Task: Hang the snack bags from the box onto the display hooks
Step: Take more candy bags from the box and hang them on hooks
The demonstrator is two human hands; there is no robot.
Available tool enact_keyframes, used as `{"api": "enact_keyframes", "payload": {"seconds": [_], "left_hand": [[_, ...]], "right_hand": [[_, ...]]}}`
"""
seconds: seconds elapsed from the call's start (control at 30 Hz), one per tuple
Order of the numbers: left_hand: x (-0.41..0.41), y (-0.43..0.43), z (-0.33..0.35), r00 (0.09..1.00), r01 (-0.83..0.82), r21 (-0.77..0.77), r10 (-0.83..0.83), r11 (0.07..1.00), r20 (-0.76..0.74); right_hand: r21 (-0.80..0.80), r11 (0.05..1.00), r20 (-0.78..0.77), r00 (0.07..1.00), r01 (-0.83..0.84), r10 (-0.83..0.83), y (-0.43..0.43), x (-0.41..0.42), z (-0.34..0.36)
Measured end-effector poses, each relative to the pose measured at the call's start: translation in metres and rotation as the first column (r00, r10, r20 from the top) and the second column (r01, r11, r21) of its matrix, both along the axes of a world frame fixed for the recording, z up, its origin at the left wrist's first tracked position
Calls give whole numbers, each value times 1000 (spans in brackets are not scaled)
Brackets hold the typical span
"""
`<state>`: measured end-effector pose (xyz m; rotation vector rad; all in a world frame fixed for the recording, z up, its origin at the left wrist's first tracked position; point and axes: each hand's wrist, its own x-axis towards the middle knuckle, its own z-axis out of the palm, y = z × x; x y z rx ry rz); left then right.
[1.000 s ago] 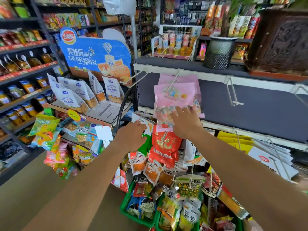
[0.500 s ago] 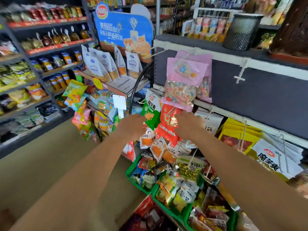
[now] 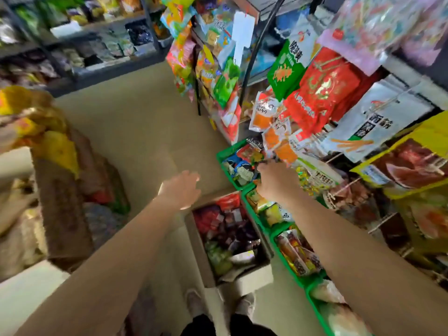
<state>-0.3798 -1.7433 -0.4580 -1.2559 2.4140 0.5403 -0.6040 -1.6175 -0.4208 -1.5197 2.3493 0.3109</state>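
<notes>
An open cardboard box (image 3: pixel 195 238) stands on the floor in front of my feet, filled with mixed snack bags (image 3: pixel 225 229) in red, purple and green. My left hand (image 3: pixel 181 189) hovers over the box's far edge, fingers relaxed and holding nothing. My right hand (image 3: pixel 274 181) is lower right of the small orange packs (image 3: pixel 271 132), above the green bins, with nothing in it; its fingers are blurred. Hanging on the display hooks at right are a red bag (image 3: pixel 322 93), a green bag (image 3: pixel 286 66) and a pink candy bag (image 3: pixel 378 27).
Green plastic bins (image 3: pixel 224 154) of snacks line the base of the display right of the box. A bare wire hook (image 3: pixel 385 220) juts out low on the right. Open cartons of goods (image 3: pixel 60 190) stand on the left. Shelving (image 3: pixel 97 57) runs across the aisle beyond the tan floor.
My view has tipped down from the hooks to the floor. Both hands dropped from the hanging pink bag level to just above the box and bins.
</notes>
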Motion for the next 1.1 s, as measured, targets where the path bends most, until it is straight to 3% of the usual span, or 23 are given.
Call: {"api": "enact_keyframes", "payload": {"seconds": [0.33,0.67,0.8,0.9,0.97,1.1], "left_hand": [[86,54,-198,990,-106,178,88,978,107],[59,135,-483,988,-140,302,151,943,-14],[40,150,-555,996,-74,262,84,962,-26],[38,154,-588,998,-28,211,37,977,-43],[39,154,-602,999,0,201,7,980,-36],[34,143,-610,995,75,212,-59,974,-77]], "right_hand": [[170,985,122,992,-16,-5,30,52,-207],[258,959,216,975,-114,58,111,40,-518],[253,935,230,954,-249,191,140,36,-609],[215,912,230,925,-350,301,142,36,-653],[166,923,300,909,-348,289,138,34,-671],[-88,958,476,833,-274,282,126,30,-687]]}}
